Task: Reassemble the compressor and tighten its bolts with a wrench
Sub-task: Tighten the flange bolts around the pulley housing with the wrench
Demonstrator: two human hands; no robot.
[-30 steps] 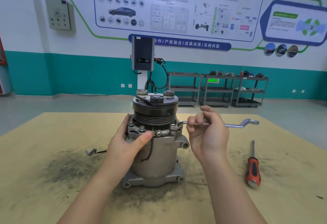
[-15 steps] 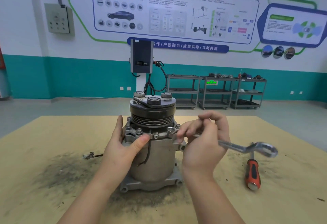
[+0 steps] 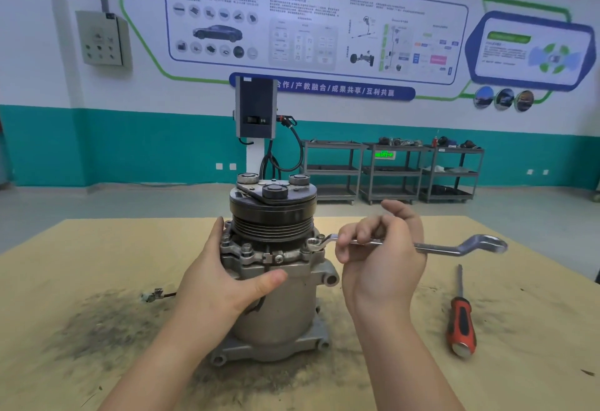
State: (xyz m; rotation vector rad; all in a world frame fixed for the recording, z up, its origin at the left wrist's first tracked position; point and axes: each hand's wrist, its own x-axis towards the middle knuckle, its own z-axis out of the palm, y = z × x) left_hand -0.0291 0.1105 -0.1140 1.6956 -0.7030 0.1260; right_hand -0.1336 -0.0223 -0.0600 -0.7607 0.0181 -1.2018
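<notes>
A grey metal compressor stands upright in the middle of the table, its black grooved pulley on top. My left hand grips the left side of its body, thumb across the front. My right hand holds the shaft of a silver ring wrench. The wrench's near ring sits on a bolt on the compressor's upper right flange, and its free end points right. More bolts show along the flange front.
A red and black screwdriver lies on the wooden table to the right. A small connector on a wire lies left of the compressor. Dark grime stains the table around the base. Shelving carts stand far behind.
The wrench's free end swung toward me and down, then back up and level, with its ring on the right flange bolt. My left hand stayed on the compressor body.
</notes>
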